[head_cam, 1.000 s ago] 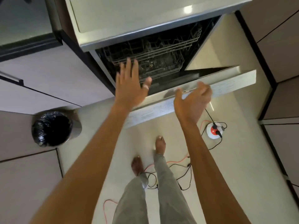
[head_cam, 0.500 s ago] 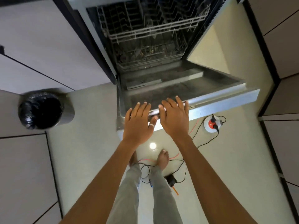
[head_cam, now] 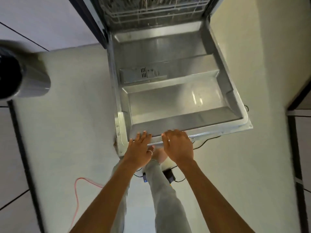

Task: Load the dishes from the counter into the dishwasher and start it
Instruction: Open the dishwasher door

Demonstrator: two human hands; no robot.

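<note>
Left hand (head_cam: pixel 139 148) flat, fingers straight, on near rim of dishwasher door (head_cam: pixel 168 101). Right hand (head_cam: pixel 179 147) just beside it, fingers bent, grip unclear. Door nearly level ahead. Lower evenly, no drop. No dishes in view.

The dishwasher door (head_cam: pixel 176 101) is lined with brushed, stainless-looking metal, satin with soft bright glints. Set into it, the detergent dispenser (head_cam: pixel 143 75) looks like dull grey plastic. Beyond the door, the rack (head_cam: pixel 151 14) is thin, pale coated wire. The floor (head_cam: pixel 75 123) around the door is smooth and pale with a faint sheen. Left of the door, the bin (head_cam: pixel 37 81) has a satin metallic shell and a glossy black plastic liner (head_cam: pixel 8 78). Below the door, the trousers (head_cam: pixel 166 199) are matt grey cloth.
</note>
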